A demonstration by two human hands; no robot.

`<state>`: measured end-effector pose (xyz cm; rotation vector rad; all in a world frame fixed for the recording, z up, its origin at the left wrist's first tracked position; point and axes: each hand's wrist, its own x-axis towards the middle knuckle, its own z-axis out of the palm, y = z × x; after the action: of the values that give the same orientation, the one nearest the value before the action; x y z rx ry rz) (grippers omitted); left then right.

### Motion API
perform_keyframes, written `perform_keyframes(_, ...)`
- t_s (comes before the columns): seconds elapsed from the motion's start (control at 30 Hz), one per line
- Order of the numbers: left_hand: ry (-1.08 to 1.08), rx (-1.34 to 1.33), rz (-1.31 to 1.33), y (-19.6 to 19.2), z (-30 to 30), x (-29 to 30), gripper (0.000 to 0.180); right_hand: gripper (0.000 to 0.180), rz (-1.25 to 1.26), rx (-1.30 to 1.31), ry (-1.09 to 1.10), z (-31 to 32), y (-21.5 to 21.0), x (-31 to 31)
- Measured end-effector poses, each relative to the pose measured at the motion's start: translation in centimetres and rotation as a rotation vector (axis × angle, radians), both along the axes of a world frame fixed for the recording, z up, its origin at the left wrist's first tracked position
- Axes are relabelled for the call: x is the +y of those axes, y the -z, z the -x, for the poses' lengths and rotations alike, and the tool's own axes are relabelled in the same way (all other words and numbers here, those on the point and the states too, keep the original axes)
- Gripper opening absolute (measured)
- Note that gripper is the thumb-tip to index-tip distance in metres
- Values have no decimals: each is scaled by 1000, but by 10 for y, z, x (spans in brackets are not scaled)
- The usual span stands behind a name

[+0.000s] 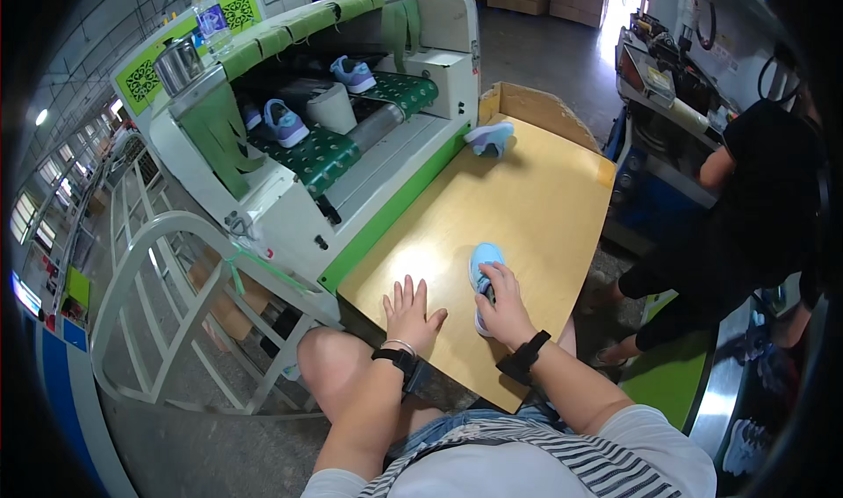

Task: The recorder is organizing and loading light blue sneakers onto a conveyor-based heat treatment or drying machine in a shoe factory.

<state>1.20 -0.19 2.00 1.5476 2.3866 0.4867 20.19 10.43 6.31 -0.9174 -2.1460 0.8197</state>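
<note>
A light blue sneaker (486, 261) lies on the wooden tabletop (518, 199) right in front of me, toe pointing away. My right hand (507, 309) is closed over its heel and opening, hiding that part of it. My left hand (409, 318) rests open near the table's left edge, fingers spread, holding nothing. Another light blue sneaker (490, 138) sits at the table's far corner, beside the machine. On the machine's green belt (329, 160) stand a blue and purple sneaker (285, 124) and a second one (353, 74) further back.
The white conveyor machine (263, 201) borders the table on the left, with a bottle (209, 15) and metal pot (178, 66) on top. A cardboard barrier (537, 103) edges the table's far end. A white metal rack (167, 226) stands left. Someone in black (764, 164) works at right.
</note>
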Motion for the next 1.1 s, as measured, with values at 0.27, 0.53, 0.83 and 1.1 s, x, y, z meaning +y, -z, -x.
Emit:
perform_keyframes(0.27, 11, -28, 50, -6, 1, 1, 87, 45, -47, -61, -3, 0, -5, 2)
perform_keyframes(0.53, 8, -34, 50, 0, 5, 4, 87, 32, 77, -299, -275, 29, -30, 120)
perform_keyframes(0.83, 26, 18, 98, 2, 4, 8, 86, 75, -85, -613, 106, 146, -22, 287)
perform_keyframes(1.1, 44, 33, 148, 0, 2, 3, 87, 111, 299, -177, 564, 204, 25, 363)
